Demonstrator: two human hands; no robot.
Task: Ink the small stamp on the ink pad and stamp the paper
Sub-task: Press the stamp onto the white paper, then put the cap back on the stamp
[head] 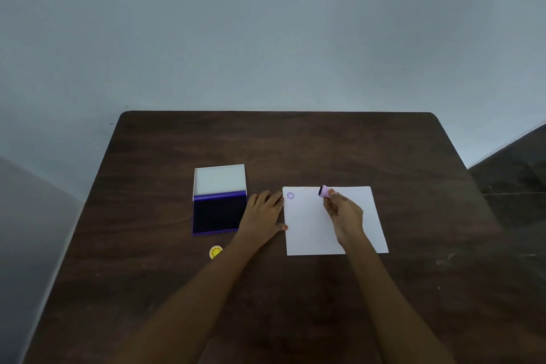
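A white sheet of paper [313, 230] lies on the dark wooden table [295, 142], right of centre. One purple stamp print [290, 195] shows near the paper's top left corner. My right hand [344, 214] hovers over the paper and pinches a small pink stamp [324, 191], tilted so its dark inked face points left. My left hand [263, 213] rests flat on the table, fingertips touching the paper's left edge. The purple ink pad [219, 213] lies open just left of that hand, its white lid [220, 179] folded back.
A small yellow round smiley cap [215, 252] lies on the table in front of the ink pad. A pale wall rises behind the table's far edge. Dark floor shows off the table's right side.
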